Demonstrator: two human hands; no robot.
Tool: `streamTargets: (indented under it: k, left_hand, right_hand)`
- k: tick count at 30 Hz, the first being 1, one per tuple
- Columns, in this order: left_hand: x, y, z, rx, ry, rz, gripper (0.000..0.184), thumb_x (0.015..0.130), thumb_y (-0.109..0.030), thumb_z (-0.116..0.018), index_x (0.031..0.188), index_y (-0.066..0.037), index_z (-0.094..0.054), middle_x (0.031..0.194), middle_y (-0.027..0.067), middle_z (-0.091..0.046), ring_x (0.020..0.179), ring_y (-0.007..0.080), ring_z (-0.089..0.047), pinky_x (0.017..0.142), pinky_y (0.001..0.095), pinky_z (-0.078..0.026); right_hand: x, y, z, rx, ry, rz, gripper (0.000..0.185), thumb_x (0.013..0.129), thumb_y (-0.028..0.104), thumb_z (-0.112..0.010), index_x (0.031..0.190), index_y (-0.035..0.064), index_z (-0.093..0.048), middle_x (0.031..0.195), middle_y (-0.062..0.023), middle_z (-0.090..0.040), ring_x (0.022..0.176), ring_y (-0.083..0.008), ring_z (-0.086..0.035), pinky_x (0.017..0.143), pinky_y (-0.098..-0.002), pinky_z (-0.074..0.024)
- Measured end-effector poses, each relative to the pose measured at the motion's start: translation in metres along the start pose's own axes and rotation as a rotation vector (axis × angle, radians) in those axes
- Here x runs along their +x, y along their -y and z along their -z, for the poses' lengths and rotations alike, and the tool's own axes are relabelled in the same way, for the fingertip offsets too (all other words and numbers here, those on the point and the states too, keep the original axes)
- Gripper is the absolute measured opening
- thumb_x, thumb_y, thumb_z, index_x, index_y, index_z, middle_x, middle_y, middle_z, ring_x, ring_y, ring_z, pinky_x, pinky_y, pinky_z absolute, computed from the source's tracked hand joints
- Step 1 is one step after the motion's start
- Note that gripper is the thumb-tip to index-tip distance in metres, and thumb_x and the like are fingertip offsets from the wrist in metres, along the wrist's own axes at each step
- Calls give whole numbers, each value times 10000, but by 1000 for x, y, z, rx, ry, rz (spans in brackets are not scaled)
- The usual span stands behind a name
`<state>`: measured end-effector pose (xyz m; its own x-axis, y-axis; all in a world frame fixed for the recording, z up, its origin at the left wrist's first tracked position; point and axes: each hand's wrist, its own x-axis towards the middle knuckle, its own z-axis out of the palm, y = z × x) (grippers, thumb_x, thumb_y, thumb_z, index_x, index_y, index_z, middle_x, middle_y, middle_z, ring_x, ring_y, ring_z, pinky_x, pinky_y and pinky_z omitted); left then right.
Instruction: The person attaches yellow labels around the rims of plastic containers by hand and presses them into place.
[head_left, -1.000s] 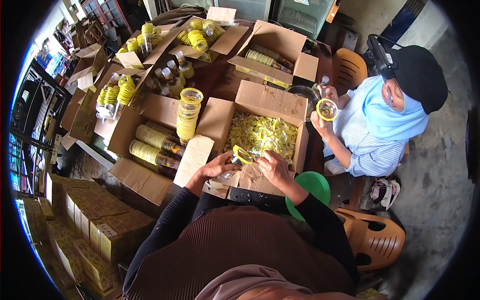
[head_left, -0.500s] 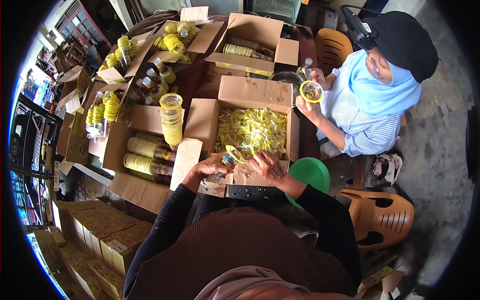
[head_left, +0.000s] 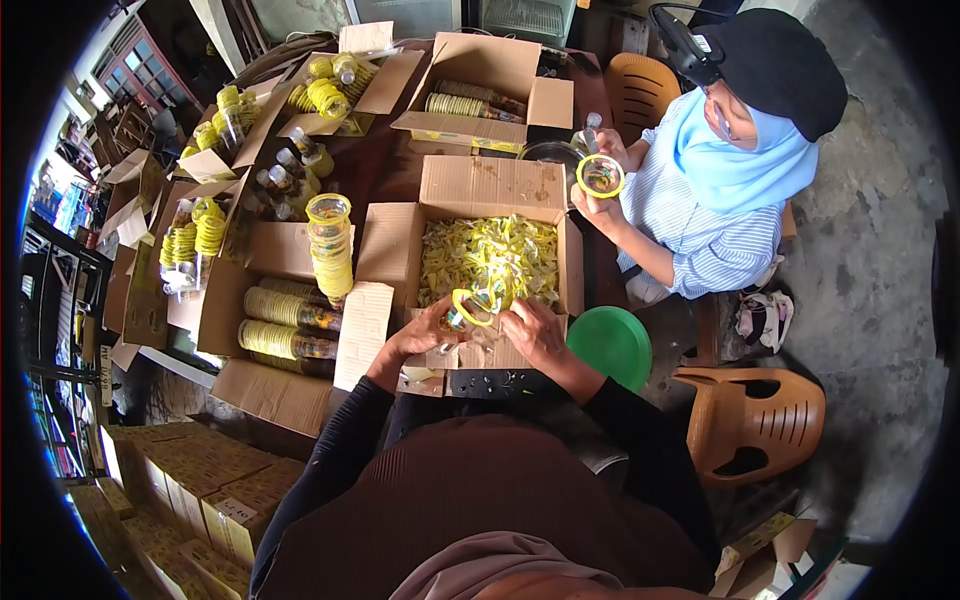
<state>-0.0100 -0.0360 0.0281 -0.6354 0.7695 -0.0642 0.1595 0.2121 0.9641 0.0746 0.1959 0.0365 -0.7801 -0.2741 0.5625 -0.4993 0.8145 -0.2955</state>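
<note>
My left hand (head_left: pixel 425 332) is closed around a clear printed plastic cup (head_left: pixel 456 320), tilted so that its yellow rim (head_left: pixel 474 308) faces up and right. Close by on the right, my right hand (head_left: pixel 533 332) pinches at a thin yellow plastic strip beside that rim; the fingertips partly hide it. Both hands are over the near edge of an open cardboard box (head_left: pixel 492 185) filled with yellow and clear plastic strips (head_left: pixel 485 250). A tall stack of yellow-rimmed cups (head_left: pixel 330 245) stands left of this box.
Left, an open carton (head_left: pixel 225 315) holds lying cup stacks (head_left: pixel 272 338). More cartons (head_left: pixel 490 55) of cups stand at the back. At right, a co-worker (head_left: pixel 700 210) holds a yellow-rimmed cup (head_left: pixel 600 177). A green round basin (head_left: pixel 610 345) and an orange chair (head_left: pixel 755 420) are near my right arm.
The view has shifted slightly, so the surroundings appear further left. In my left hand the cup's rim has turned to show more of its opening. My right hand remains close beside it.
</note>
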Motion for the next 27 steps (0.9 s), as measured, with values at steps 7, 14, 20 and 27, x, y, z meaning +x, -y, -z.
streamTargets:
  k: [7,14,20,27]
  left_hand:
    - [-7,-19,-16,-24,-99,143,694,739,-162,-815,1324,-37,-463,1087,89,-603,932,174,-583,843,324,-489]
    - [-10,15,-7,-542,102,226,611,760,-139,-804,1262,-20,-475,964,46,-607,819,127,-617,721,279,-532]
    - [-15,16,-1,-685,164,237,826,789,-146,-766,1407,6,-239,1107,140,-568,810,207,-665,736,345,-559]
    - [-2,27,-9,-266,-64,-96,786,779,-94,-785,1408,-31,-318,1240,82,-490,1044,189,-581,929,347,-493]
  right_hand:
    - [-6,4,6,-106,99,48,147,753,44,-633,898,51,-609,894,-83,-515,826,-232,-574,687,-369,-514]
    - [-9,1,7,-169,127,160,159,787,92,-593,939,49,-605,956,-83,-532,875,-229,-577,730,-362,-521]
    - [1,-6,8,-37,119,101,133,740,71,-697,859,91,-641,839,-48,-543,780,-216,-595,651,-354,-512]
    - [8,-8,16,38,111,51,127,745,90,-719,864,102,-678,783,-33,-535,735,-211,-589,622,-353,-510]
